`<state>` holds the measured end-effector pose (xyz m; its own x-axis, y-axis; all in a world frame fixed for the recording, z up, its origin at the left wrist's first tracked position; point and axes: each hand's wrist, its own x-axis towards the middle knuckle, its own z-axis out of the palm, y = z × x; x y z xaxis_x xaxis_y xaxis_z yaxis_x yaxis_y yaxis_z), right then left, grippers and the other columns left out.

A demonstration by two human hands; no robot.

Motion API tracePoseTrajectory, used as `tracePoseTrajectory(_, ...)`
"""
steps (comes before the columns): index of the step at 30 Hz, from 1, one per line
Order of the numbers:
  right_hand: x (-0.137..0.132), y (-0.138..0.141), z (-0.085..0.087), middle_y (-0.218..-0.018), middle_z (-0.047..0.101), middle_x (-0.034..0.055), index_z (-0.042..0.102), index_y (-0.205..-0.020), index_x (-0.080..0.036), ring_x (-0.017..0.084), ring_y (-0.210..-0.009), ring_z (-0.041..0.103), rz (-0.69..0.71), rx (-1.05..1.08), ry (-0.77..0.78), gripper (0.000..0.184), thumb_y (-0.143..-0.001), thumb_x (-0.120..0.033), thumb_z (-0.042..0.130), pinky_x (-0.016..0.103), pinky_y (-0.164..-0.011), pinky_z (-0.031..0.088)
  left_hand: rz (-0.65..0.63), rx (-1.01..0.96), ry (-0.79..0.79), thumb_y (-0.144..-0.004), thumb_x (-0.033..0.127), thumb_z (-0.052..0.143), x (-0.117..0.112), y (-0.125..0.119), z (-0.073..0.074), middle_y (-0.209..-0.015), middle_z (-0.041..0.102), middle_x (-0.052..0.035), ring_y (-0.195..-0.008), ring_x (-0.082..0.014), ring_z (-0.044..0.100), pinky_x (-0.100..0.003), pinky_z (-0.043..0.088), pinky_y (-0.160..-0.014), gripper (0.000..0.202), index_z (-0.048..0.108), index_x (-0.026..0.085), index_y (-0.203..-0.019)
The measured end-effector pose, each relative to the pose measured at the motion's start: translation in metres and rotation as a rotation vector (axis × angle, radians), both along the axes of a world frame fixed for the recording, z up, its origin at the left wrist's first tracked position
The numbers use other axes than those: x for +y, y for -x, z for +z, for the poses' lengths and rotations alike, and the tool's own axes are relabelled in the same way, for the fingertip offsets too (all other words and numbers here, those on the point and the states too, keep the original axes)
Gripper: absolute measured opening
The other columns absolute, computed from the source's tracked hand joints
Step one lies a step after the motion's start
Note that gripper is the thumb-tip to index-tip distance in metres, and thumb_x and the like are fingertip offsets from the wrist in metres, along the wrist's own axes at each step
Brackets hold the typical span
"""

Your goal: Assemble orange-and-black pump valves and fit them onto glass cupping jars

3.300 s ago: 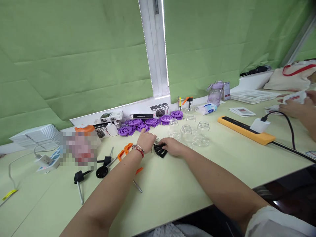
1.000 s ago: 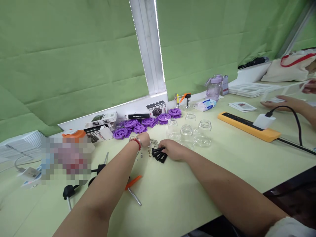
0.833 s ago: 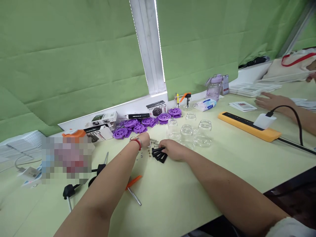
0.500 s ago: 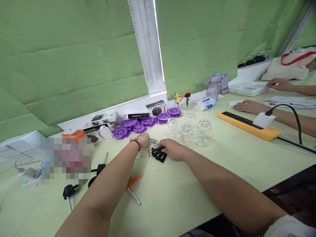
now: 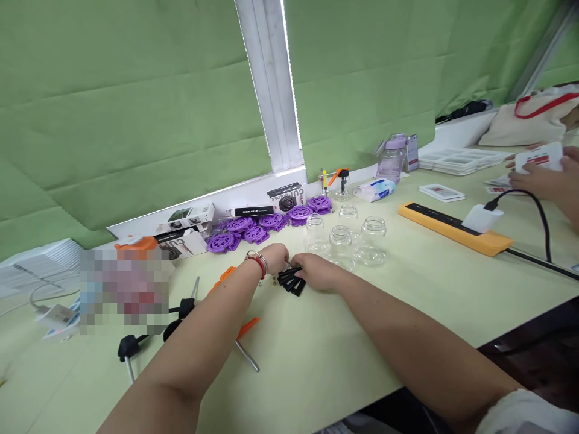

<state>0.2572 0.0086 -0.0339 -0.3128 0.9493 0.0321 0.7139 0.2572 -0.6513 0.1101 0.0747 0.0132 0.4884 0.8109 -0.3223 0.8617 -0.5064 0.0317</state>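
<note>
My left hand (image 5: 275,258), with bracelets at the wrist, is closed, fingertips downward, just left of my right hand. Whatever it pinches is hidden behind its fingers. My right hand (image 5: 315,272) curls its fingers over a fanned-out group of flat black bar-shaped pieces (image 5: 292,281) lying on the table. Tiny metal parts (image 5: 274,280) lie just left of these pieces. Clear jars (image 5: 340,240) stand right behind my right hand. Beneath my left forearm an orange-handled tool (image 5: 248,355) with a metal shaft partly shows.
Purple openwork discs (image 5: 256,234) line the back, beside printed boxes (image 5: 183,243). Black-handled tools (image 5: 129,348) lie at left. A yellow power strip (image 5: 452,229) with a white charger (image 5: 483,218) lies at right. Beyond it, a co-worker's hands (image 5: 543,178) hold a white card.
My left hand has moved right, close to my right hand, and now covers the small springs. My right hand stays at the black pieces. The co-worker's hands have lifted a white card.
</note>
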Motion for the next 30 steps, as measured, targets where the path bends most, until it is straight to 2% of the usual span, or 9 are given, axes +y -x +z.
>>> tracePoseTrajectory(12, -0.001, 0.0, 0.001, -0.097, 0.064, 0.0064, 0.063, -0.096, -0.019, 0.018, -0.083, 0.057, 0.012, 0.006, -0.013, 0.017, -0.081, -0.017, 0.055, 0.024, -0.067, 0.037, 0.016, -0.027, -0.008, -0.068, 0.019, 0.057, -0.003, 0.003, 0.012, -0.072, 0.067, -0.0064, -0.061, -0.0139, 0.055, -0.023, 0.038, -0.054, 0.016, 0.07, 0.015, -0.076)
tracePoseTrajectory(18, -0.001, 0.002, 0.003, -0.099, 0.064, 0.007, 0.064, -0.097, -0.019, 0.019, -0.087, 0.057, 0.019, -0.02, -0.028, 0.018, -0.082, -0.017, 0.055, 0.025, -0.071, 0.038, 0.067, -0.106, -0.045, -0.074, 0.026, 0.054, -0.011, 0.02, 0.034, -0.074, 0.066, -0.0053, -0.063, -0.0143, 0.056, -0.023, 0.039, -0.055, 0.017, 0.068, 0.016, -0.078)
tracePoseTrajectory(21, -0.003, 0.002, 0.004, -0.101, 0.064, 0.0075, 0.063, -0.098, -0.019, 0.019, -0.088, 0.057, -0.003, -0.021, -0.011, 0.018, -0.082, -0.017, 0.055, 0.026, -0.072, 0.039, 0.092, -0.15, -0.075, -0.076, 0.027, 0.051, -0.03, 0.043, 0.053, -0.076, 0.065, -0.0042, -0.066, -0.0147, 0.056, -0.024, 0.039, -0.056, 0.017, 0.065, 0.017, -0.076)
tracePoseTrajectory(23, -0.003, 0.002, 0.004, -0.101, 0.064, 0.0079, 0.063, -0.098, -0.018, 0.02, -0.088, 0.057, -0.017, -0.02, -0.001, 0.017, -0.083, -0.018, 0.055, 0.026, -0.072, 0.04, 0.107, -0.23, -0.106, -0.075, 0.025, 0.049, -0.049, 0.066, 0.065, -0.077, 0.065, -0.0023, -0.066, -0.0143, 0.056, -0.023, 0.039, -0.056, 0.015, 0.062, 0.018, -0.074)
tracePoseTrajectory(25, -0.004, 0.003, 0.004, -0.101, 0.064, 0.0083, 0.062, -0.098, -0.018, 0.02, -0.088, 0.057, -0.031, -0.027, -0.011, 0.017, -0.083, -0.018, 0.055, 0.027, -0.072, 0.04, 0.174, -0.275, -0.131, -0.077, 0.027, 0.047, -0.072, 0.092, 0.073, -0.076, 0.064, -0.0012, -0.067, -0.0147, 0.056, -0.023, 0.04, -0.058, 0.016, 0.061, 0.02, -0.077)
tracePoseTrajectory(27, -0.006, 0.005, 0.005, -0.104, 0.063, 0.0094, 0.062, -0.099, -0.018, 0.021, -0.091, 0.057, -0.057, -0.03, -0.054, 0.017, -0.083, -0.017, 0.055, 0.028, -0.075, 0.041, 0.261, -0.268, -0.185, -0.08, 0.034, 0.043, -0.096, 0.115, 0.072, -0.077, 0.064, -0.002, -0.069, -0.0163, 0.056, -0.024, 0.041, -0.059, 0.022, 0.061, 0.021, -0.079)
tracePoseTrajectory(30, -0.012, 0.013, 0.007, -0.112, 0.06, 0.0101, 0.062, -0.1, -0.018, 0.022, -0.101, 0.055, -0.064, 0.02, -0.147, 0.018, -0.085, -0.016, 0.053, 0.03, -0.084, 0.041, 0.434, -0.162, -0.188, -0.084, 0.05, 0.036, -0.128, 0.134, 0.055, -0.075, 0.065, -0.0046, -0.063, -0.0185, 0.057, -0.026, 0.037, -0.053, 0.038, 0.06, 0.021, -0.083)
